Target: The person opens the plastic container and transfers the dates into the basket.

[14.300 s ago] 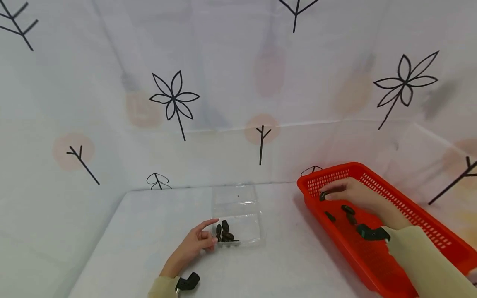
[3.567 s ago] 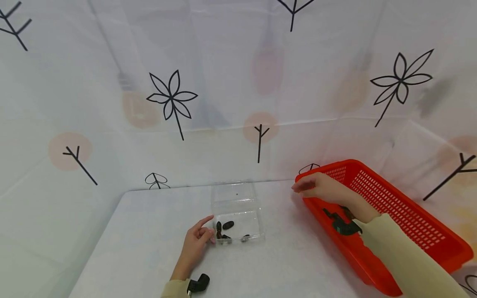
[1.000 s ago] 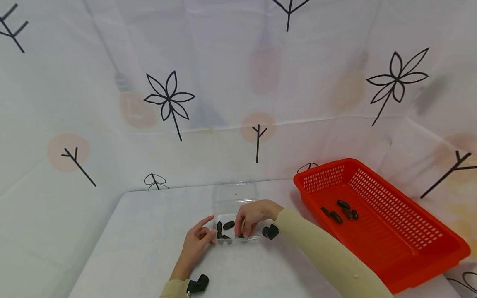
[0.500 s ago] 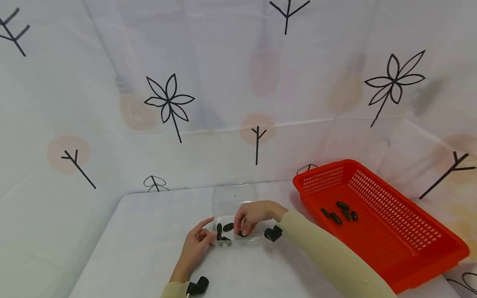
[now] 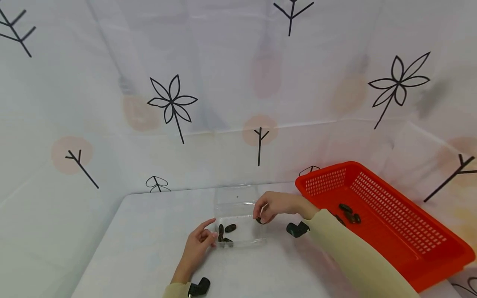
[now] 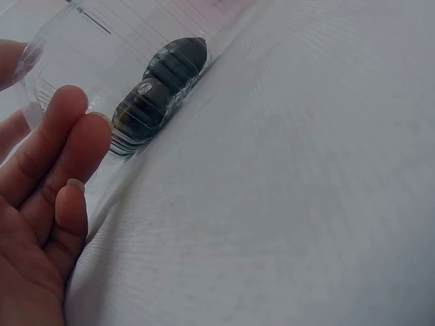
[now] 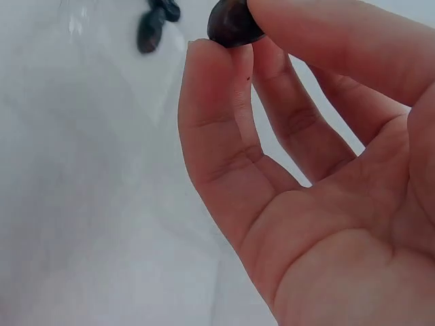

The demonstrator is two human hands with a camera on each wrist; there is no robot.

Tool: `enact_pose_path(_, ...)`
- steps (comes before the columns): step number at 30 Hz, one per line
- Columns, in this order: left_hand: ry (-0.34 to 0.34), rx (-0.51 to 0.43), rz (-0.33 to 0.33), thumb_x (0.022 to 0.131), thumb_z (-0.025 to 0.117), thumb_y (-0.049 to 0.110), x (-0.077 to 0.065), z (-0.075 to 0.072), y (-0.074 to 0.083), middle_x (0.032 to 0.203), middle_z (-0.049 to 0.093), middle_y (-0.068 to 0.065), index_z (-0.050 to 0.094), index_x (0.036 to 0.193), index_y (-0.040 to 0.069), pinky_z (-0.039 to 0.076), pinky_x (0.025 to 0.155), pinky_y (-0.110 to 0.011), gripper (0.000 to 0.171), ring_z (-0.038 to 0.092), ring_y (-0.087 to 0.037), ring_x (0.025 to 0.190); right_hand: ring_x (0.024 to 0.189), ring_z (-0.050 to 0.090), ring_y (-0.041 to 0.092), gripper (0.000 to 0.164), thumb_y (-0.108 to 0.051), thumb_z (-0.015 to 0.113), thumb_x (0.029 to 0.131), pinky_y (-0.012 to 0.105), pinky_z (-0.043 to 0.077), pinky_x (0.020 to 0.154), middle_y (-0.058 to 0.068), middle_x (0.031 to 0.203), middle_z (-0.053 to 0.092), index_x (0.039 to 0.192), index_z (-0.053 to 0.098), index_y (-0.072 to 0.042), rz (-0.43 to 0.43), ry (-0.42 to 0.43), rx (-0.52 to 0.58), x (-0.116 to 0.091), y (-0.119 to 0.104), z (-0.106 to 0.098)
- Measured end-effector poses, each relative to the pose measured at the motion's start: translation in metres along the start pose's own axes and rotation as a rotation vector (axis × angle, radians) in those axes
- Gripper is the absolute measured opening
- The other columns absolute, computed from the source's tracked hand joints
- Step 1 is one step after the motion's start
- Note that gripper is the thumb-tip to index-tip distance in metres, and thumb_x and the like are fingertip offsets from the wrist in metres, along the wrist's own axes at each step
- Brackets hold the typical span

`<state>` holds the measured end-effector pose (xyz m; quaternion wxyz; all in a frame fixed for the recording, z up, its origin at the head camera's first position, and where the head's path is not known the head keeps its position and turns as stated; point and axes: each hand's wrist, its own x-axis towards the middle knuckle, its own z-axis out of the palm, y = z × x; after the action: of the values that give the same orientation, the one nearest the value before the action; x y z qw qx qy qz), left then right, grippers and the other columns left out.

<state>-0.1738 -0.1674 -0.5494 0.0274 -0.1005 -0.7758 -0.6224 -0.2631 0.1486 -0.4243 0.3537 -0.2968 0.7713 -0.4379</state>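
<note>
Pinching an oval (image 7: 234,24), right fingers (image 7: 207,129) hover near box (image 5: 244,232) edge (basket (image 5: 391,248) apart).

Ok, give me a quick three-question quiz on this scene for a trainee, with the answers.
1. What is the right hand pinching: A, a spoon; B, a dark oval piece; C, a cup?
2. True or false: the clear box is open.
3. In the head view, what stands to the right of the box, with similar pieces in it?

Key: 1. B. 2. True. 3. The red basket.
</note>
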Motion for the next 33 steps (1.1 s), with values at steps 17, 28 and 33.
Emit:
enact_pose_path(17,-0.002,0.003,-0.013,0.095,0.069,0.016,-0.001,0.0,0.005,0.07,0.063,-0.006,0.057,0.14,0.009,0.051,0.069,-0.028,0.047,0.064,-0.02,0.064,0.095,0.064,0.032,0.017,-0.012,0.073,0.09,0.045,0.053,0.083,0.016,0.104,0.068,0.106,0.072,-0.01,0.052,0.29,-0.038,-0.106,0.019,-0.048)
enact_pose_path(28,-0.001,0.017,0.001,0.095,0.07,0.018,0.0,-0.001,0.0,0.07,0.063,-0.004,0.057,0.139,0.01,0.051,0.069,-0.028,0.047,0.064,-0.019,0.064,0.094,0.063,0.031,0.024,-0.01,0.066,0.095,0.039,0.055,0.08,0.019,0.107,0.065,0.116,0.066,0.001,0.031,0.378,0.008,-0.168,0.063,-0.068)
enact_pose_path(33,0.002,0.008,0.023,0.095,0.07,0.016,0.0,-0.001,0.001,0.07,0.063,-0.006,0.057,0.138,0.008,0.051,0.067,-0.029,0.046,0.063,-0.02,0.063,0.098,0.063,0.026,0.028,-0.012,0.063,0.098,0.037,0.055,0.084,0.014,0.113,0.063,0.121,0.062,0.004,0.059,0.461,0.007,-0.194,0.086,-0.076)
